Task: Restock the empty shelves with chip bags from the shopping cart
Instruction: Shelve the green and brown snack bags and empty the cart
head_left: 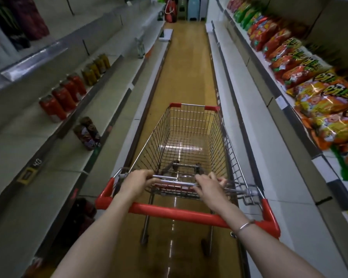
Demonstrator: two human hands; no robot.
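Note:
A wire shopping cart (187, 137) with red corners stands in the aisle straight ahead of me; its basket holds no bags. My left hand (138, 180) and my right hand (208, 185) both reach over the red push handle (177, 212) and grip the metal frame of the folded child seat at the basket's rear rim. Chip bags (301, 77) in red, orange, yellow and green lie in a long row on the upper right shelf. The lower right shelves (255, 125) hold nothing.
The left shelves (54, 145) carry red cans (60, 101), yellow cans (95, 68) and two dark cans (86, 133), with bottles near the floor. The narrow aisle floor (186, 61) runs ahead to red bags and a stool at the far end.

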